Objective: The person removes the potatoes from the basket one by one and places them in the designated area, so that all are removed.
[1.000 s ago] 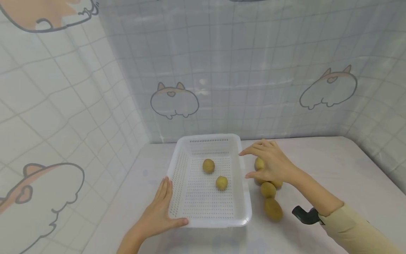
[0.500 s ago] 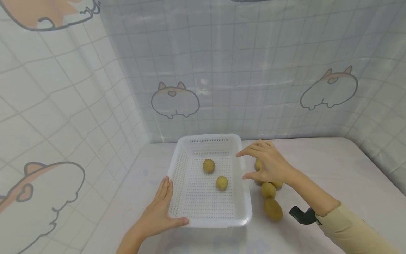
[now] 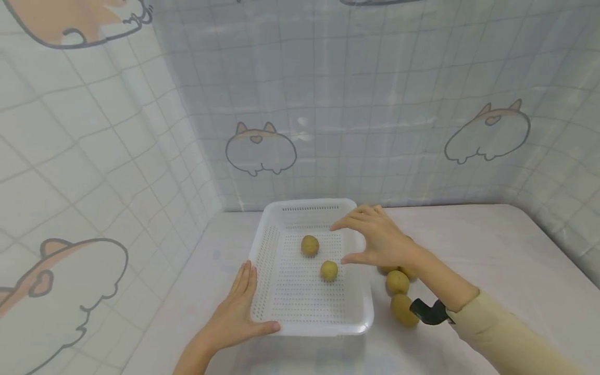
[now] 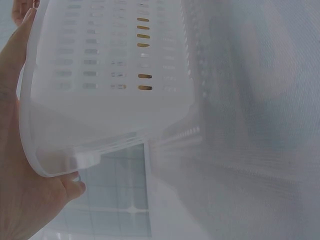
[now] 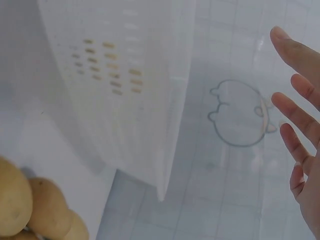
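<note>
In the head view a white perforated plastic basket (image 3: 300, 329) stands on the table with two potatoes inside, a farther potato (image 3: 310, 245) and a nearer potato (image 3: 329, 271). My left hand (image 3: 236, 312) rests against its near left corner, fingers straight along the left side and thumb on the front rim. The left wrist view shows this hand (image 4: 20, 150) touching the rim from outside. Over the basket's right side hovers my right hand (image 3: 375, 237), thumb and fingers spread apart with nothing between them. The right wrist view shows the hand's (image 5: 305, 135) fingers apart from the basket (image 5: 145, 125).
Right of the basket several potatoes (image 3: 397, 283) lie close together on the pale tabletop (image 3: 492, 260), some of them hidden behind my right hand and forearm. A dark curved piece (image 3: 428, 312) sits at the right sleeve. Tile-patterned sheeting (image 3: 365, 130) encloses the table.
My right hand has moved left, from beside the basket's right rim to above its inside, still holding nothing. The left hand, basket and potatoes have stayed in place.
</note>
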Available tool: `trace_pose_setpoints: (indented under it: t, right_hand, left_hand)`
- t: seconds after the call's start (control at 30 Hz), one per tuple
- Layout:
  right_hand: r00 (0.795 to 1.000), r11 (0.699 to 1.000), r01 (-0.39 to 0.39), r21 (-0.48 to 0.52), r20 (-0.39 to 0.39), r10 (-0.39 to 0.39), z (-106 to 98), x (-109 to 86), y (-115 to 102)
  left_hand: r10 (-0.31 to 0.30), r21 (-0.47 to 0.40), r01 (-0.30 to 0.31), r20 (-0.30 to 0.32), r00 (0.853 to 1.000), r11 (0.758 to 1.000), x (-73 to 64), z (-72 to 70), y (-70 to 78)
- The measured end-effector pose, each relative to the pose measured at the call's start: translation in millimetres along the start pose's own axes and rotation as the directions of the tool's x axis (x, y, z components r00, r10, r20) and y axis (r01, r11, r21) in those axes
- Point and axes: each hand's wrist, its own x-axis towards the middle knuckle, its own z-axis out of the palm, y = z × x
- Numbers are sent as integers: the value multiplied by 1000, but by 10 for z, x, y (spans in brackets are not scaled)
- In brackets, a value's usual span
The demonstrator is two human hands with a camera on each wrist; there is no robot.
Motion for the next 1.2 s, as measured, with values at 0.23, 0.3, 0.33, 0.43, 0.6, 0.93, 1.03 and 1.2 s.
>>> trace_pose_setpoints:
  t: [0.23,0.3,0.33,0.43,0.6,0.93,1.03,1.2]
  right_hand:
    - [1000,1000,24,-5,1,-24,66,85,-40]
    - [1000,1000,23,-6,4,-23,75,98,-44]
    - [1000,1000,24,-7,4,-24,80,105,-43]
    - [1000,1000,29,-11,11,-29,93,139,-40]
    - [998,998,58,5,-9,-58,157,246,-42]
    - [997,995,81,54,-20,-80,356,536,-70]
    - [998,994,61,87,2,-61,415,634,-89]
    - [999,992,6,128,46,-12,564,767,-72]
  left_hand:
    - [-6,-6,6,9,1000,1000,-3,-8,0]
    - [-10,-11,10,13,1000,1000,-6,-11,0]
    - [-13,-13,13,15,1000,1000,-8,-13,-1]
    - [-18,-13,18,16,1000,1000,-11,-20,-1]
    - [-15,-14,15,9,1000,1000,-11,-31,14]
    - [5,0,-5,-1,1000,1000,-19,-12,-8]
    - [1,-8,-1,2,1000,1000,-17,-10,-17]
    - [3,-18,-3,5,1000,1000,-10,-3,-18]
